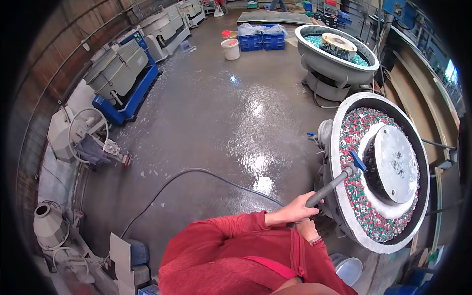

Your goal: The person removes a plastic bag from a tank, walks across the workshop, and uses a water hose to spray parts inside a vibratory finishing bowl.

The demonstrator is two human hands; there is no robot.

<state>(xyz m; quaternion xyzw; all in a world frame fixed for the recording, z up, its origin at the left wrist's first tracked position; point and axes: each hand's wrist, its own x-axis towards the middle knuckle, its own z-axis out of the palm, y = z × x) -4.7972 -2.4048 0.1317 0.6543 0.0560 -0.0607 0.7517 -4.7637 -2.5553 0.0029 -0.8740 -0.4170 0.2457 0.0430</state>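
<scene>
My left hand is closed around a grey hose wand, which slants up to the right. At its far end, a fitting with a blue valve lever hangs over a round vibratory tumbler bowl. Red, green and clear small pieces fill the bowl's ring channel around a pale centre hub. Just below, my right hand, with a bracelet at the wrist, is closed at the wand's near end, fingers partly hidden. A dark hose curves across the floor towards my hands.
A second tumbler bowl with teal pieces stands farther back. Blue crates and a white bucket sit on the wet floor. Grey machines line the left wall. Beside me is a metal basin.
</scene>
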